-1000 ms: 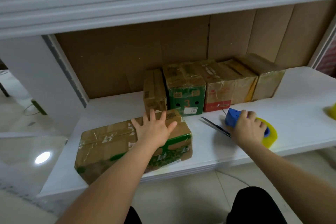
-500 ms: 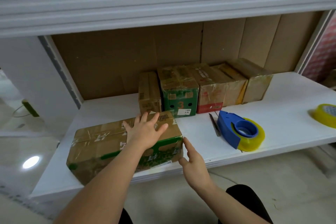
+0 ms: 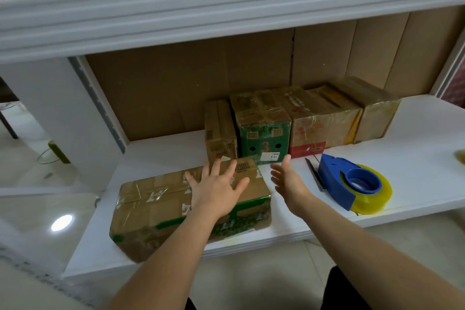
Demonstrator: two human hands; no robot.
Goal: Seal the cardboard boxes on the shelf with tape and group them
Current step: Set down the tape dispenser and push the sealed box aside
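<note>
Near front edge of shelf [image 3: 415, 166], big box [image 3: 161, 209] lies taped over top w/ glossy strips, looks sealed. Left hand [image 3: 216, 190] flat on its top, fingers spread; right hand [image 3: 289, 181] open just beside its right end, holding nothing. Tape dispenser [image 3: 352, 184] set down at right. Far back: row of boxes [image 3: 297, 121] already taped & touching. Left to do, prob.: shift big box into the group.
</note>
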